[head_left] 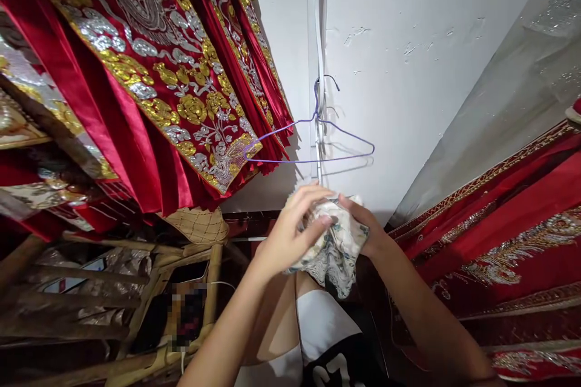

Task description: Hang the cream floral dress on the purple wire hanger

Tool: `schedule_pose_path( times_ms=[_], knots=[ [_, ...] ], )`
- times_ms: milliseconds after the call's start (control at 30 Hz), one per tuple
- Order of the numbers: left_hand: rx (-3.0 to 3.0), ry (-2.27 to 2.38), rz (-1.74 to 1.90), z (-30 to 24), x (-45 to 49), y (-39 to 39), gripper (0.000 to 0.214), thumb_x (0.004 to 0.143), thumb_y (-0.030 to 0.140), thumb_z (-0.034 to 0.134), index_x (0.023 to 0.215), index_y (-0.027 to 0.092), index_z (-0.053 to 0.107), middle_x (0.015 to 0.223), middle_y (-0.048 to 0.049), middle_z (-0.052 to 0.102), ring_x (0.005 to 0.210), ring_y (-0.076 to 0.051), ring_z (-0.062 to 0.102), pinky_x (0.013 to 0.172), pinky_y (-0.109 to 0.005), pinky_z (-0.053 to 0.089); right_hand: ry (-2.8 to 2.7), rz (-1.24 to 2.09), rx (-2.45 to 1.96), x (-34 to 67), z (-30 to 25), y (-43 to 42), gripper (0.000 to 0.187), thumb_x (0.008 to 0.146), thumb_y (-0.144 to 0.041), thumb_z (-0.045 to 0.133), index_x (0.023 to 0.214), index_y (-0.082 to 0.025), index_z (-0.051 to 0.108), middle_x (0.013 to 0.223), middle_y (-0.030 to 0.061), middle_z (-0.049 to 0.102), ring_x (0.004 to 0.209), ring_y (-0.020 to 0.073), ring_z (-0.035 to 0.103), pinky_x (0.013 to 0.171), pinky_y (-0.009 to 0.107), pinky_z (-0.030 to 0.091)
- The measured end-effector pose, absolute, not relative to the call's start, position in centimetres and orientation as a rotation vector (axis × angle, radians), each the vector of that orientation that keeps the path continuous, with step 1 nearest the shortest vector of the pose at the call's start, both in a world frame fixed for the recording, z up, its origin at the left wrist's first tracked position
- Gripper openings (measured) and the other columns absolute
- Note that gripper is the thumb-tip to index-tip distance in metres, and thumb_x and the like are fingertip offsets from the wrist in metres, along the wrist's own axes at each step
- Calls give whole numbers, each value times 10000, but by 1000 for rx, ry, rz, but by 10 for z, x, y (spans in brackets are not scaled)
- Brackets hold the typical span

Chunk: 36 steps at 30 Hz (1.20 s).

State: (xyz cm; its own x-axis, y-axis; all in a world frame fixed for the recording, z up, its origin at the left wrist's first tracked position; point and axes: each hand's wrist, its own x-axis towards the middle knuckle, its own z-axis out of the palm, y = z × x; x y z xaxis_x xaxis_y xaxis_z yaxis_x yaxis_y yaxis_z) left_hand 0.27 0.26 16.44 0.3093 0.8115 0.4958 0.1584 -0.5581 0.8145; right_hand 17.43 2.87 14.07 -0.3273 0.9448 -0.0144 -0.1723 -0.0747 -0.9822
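A white cloth (338, 257) with a dark and leafy print is bunched up between my two hands, above my lap. My left hand (300, 227) holds it from the left, fingers laid over its top and thumb across the front. On the other side my right hand (368, 227) grips its edge, and part of that hand's fingers is hidden by the folds. Straight ahead, just above the cloth, a purple wire hanger (290, 161) hangs from a white strap (319, 30) against the wall; neither hand touches it.
Red satin garments (190, 97) with gold and silver embroidery hang at the upper left. More red embroidered fabric (512, 242) is at the right. A bamboo chair (213, 278) stands at the lower left, with a phone (75, 277) and a cable nearby. The white wall (399, 24) lies ahead.
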Motion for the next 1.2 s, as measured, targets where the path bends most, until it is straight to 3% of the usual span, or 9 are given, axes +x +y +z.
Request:
schedule_pose_path(
  times_ms=[133, 233, 333, 467, 633, 733, 1000, 1133, 1200],
  knots=[
    [1804, 809, 1003, 144, -12, 22, 444, 961, 563, 561, 1136, 200, 750, 1019, -97, 729, 959, -288, 673, 918, -370, 524, -1556, 1950, -769, 188, 158, 33, 255, 644, -369, 800, 801, -183, 723, 704, 23, 707, 636, 198, 646, 613, 302, 513],
    [1890, 922, 801, 127, -28, 31, 483, 949, 588, 550, 785, 162, 707, 737, -32, 641, 680, -199, 560, 655, -272, 456, -1798, 1474, -909, 202, 166, 59, 104, 706, -256, 710, 757, -179, 757, 725, 40, 737, 658, 206, 668, 614, 299, 518],
    [2009, 1185, 794, 119, -47, 33, 429, 942, 512, 579, 692, 169, 641, 632, 3, 572, 598, -157, 478, 583, -239, 369, -1722, 814, -949, 210, 166, 109, 303, 704, -137, 621, 934, -190, 812, 1016, 74, 794, 1008, 267, 715, 899, 372, 551],
    [2168, 1325, 770, 125, -58, 24, 355, 969, 442, 542, 755, 198, 685, 600, -7, 607, 540, -168, 502, 561, -253, 360, -1635, 614, -1025, 203, 150, 178, 502, 705, -115, 557, 1154, -170, 773, 1250, 97, 752, 1188, 259, 661, 1062, 395, 475],
    [2433, 1660, 225, 136, -72, 30, 450, 1019, 431, 424, 720, 196, 665, 666, -86, 681, 661, -263, 649, 797, -385, 499, -1833, 672, -1174, 208, 122, 193, 253, 727, -163, 515, 800, -159, 758, 824, 71, 768, 826, 246, 674, 773, 324, 506],
    [2459, 1943, -7, 141, -95, 55, 388, 999, 361, 417, 810, 167, 694, 916, -175, 748, 910, -356, 710, 976, -520, 482, -1877, 609, -1172, 227, 119, 170, 221, 702, -164, 525, 761, -170, 738, 708, 39, 710, 775, 233, 634, 672, 280, 446],
    [2503, 1603, 860, 164, -94, 110, 310, 964, 386, 414, 743, 200, 526, 1477, -228, 540, 1341, -361, 555, 1091, -493, 459, -1914, 698, -1149, 242, 143, 132, 229, 644, -158, 486, 703, -172, 707, 680, 16, 663, 667, 183, 567, 594, 272, 373],
    [2350, 1383, 1320, 176, -75, 122, 220, 922, 381, 530, 969, 185, 619, 1190, -133, 710, 1091, -272, 664, 962, -405, 513, -1914, 789, -1040, 232, 146, 121, 329, 656, -116, 496, 825, -175, 772, 856, 51, 762, 824, 225, 671, 702, 298, 461],
    [2274, 1365, 1375, 181, -73, 127, 316, 926, 391, 535, 1129, 175, 646, 1021, -79, 725, 898, -227, 663, 844, -353, 516, -1883, 747, -1063, 237, 151, 118, 503, 654, -81, 498, 1056, -184, 784, 942, 63, 777, 814, 220, 676, 696, 305, 475]
  ],
)
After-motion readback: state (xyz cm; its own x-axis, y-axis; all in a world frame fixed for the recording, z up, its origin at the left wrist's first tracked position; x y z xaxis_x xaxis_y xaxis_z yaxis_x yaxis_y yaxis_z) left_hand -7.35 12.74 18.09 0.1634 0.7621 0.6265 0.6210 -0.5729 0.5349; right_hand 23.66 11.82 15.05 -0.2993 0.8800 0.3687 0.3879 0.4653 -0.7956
